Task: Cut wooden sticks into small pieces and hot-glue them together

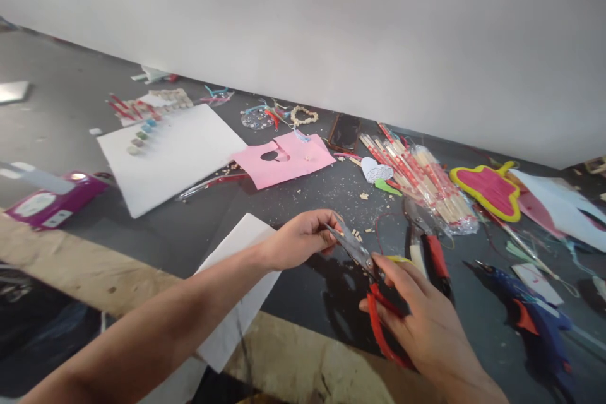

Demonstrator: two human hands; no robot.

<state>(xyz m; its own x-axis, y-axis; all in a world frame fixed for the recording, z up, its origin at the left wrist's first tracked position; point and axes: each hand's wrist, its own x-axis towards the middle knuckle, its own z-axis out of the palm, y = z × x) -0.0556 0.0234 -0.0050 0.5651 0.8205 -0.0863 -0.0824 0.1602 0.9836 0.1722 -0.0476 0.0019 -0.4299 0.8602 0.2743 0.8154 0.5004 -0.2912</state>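
Note:
My right hand [419, 312] grips a pair of scissors [360, 252] by the red handles, its blades pointing up and to the left. Close to the blade tips is my left hand [307, 237], thumb and fingers pinched together. Whatever lies between those fingers is too small or hidden to name. Small pale cut bits [357, 235] are scattered on the dark table [293, 293] just behind the blades. Below my left forearm lies a white board [237, 293]. Pliers with red and black handles [435, 259] rest beyond my right hand.
Pink paper [288, 158] with a cut-out hole, a large white board [175, 158], a phone [344, 132] and bagged chopsticks [421, 183] lie farther back. A blue glue gun [530, 315] is at the right. At the left sits a purple device [59, 199].

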